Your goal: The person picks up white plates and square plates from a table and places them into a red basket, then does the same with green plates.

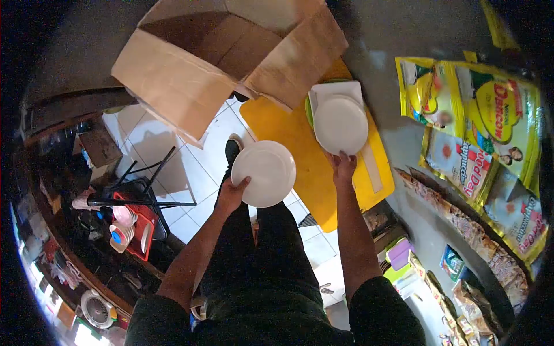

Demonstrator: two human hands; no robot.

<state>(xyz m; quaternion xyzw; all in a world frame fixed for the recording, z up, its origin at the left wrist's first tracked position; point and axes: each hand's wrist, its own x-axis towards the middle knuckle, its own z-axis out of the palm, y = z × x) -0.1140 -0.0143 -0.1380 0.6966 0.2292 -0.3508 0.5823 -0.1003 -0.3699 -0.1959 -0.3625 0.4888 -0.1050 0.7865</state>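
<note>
My left hand [232, 195] grips a round white plate [266, 173] by its lower left rim, thumb on top, held out in front of my legs. At the yellow table [288, 155], my right hand [344, 167] has its fingers at the near rim of another round white plate [340, 125]. That plate lies over a white squarish dish [340, 88], and a green edge shows beneath them at the left. The fingers under the right plate's rim are partly hidden.
An open cardboard box [179, 75] stands beyond the plates. Yellow and silver sachets [496, 109] hang along the wall at right. At left, a folding chair frame [156, 179] stands near a red tray [141, 230] with stacked bowls. White floor tiles [202, 167] lie below.
</note>
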